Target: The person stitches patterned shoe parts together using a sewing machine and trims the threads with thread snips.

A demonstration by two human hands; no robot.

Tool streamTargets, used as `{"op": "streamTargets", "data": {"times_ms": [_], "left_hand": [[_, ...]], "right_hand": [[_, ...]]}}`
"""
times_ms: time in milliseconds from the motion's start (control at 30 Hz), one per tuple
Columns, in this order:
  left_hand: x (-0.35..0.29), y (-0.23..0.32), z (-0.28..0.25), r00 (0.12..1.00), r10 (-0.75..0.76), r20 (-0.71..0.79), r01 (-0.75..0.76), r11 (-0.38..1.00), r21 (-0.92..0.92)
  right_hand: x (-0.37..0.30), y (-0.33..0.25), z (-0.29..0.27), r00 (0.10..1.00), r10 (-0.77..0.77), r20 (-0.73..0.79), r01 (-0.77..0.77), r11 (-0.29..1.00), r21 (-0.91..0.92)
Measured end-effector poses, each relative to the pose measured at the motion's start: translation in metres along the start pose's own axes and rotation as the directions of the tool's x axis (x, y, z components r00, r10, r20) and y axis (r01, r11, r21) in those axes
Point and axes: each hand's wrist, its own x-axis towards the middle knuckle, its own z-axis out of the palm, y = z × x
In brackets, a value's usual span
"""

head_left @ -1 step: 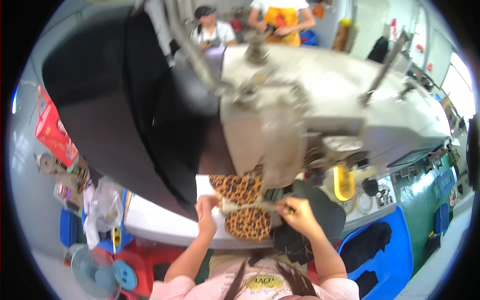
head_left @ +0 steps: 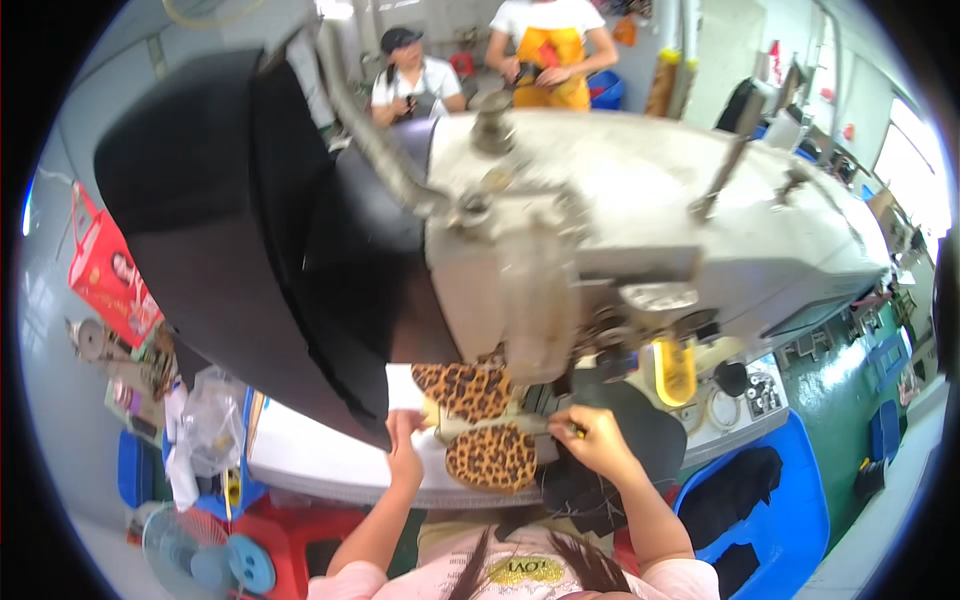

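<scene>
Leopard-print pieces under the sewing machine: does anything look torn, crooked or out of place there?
Nothing stands out. The leopard-print pieces lie flat below the sewing machine, with no tear visible. The left hand and the right hand hold them at both sides.

Leopard-print piece [head_left: 490, 455] looks like soft, fuzzy matt cloth. At 12 o'clock above it, the sewing machine [head_left: 640, 210] is worn, dull-painted metal.

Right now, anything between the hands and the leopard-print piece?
Nothing visible. The left hand touches the leopard-print piece at its left edge, and the right hand pinches its right end. The sewing machine head hangs above the piece, not between it and the hands.
</scene>
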Motion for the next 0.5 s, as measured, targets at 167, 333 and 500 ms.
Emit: {"op": "streamTargets", "data": {"times_ms": [167, 333, 500], "left_hand": [[-0.044, -0.003, -0.054, 0.960, 0.252, 0.119, -0.279, 0.873, 0.400], [-0.066, -0.010, -0.050, 0.901, 0.382, 0.206, -0.427, 0.692, 0.582], [-0.066, -0.018, -0.049, 0.864, 0.444, 0.236, -0.475, 0.564, 0.676]], "right_hand": [[-0.034, -0.004, -0.010, 0.992, 0.097, 0.078, -0.094, 0.995, -0.043], [-0.040, 0.013, 0.017, 0.982, 0.159, 0.104, -0.162, 0.986, 0.025], [-0.034, 0.023, 0.025, 0.968, 0.190, 0.166, -0.198, 0.980, 0.030]]}}
